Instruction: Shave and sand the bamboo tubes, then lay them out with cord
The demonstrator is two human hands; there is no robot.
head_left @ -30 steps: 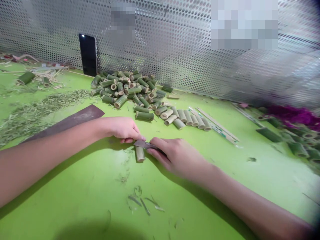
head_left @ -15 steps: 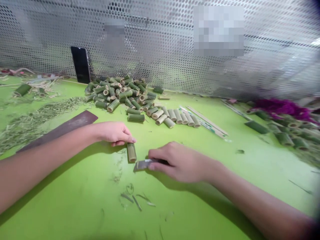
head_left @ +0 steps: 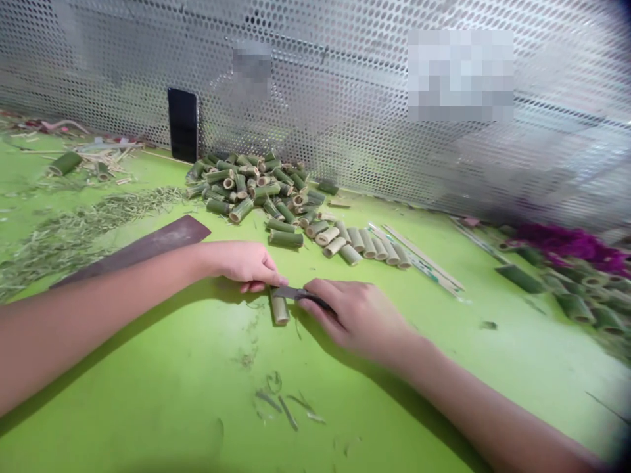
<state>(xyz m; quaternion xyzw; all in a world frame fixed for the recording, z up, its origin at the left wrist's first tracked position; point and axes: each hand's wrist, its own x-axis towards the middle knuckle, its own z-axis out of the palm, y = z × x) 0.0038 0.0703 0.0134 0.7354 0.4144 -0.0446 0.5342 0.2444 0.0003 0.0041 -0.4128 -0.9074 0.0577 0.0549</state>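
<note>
My left hand [head_left: 254,266] pinches the far end of a short bamboo piece [head_left: 279,309], which lies on the green table [head_left: 187,381] with its open end toward me. A knife [head_left: 290,293] is gripped in my right hand [head_left: 340,305]; its blade lies across the bamboo piece near my left fingertips. The side of the piece looks pale, with the green skin gone. Thin green shavings [head_left: 287,412] are scattered on the table nearer to me.
Behind my hands is a heap of green bamboo pieces [head_left: 241,210], with a row of peeled pieces [head_left: 369,243] beside it. A phone [head_left: 183,125] leans on the mesh wall [head_left: 335,98]. A dark flat strip [head_left: 162,242] lies behind my left forearm. Purple fibres [head_left: 572,248] lie at right.
The knife has moved from the near end of the bamboo piece up to its far end, by my left fingers. A thin shaving now lies beside the piece. The whole view has shifted.
</note>
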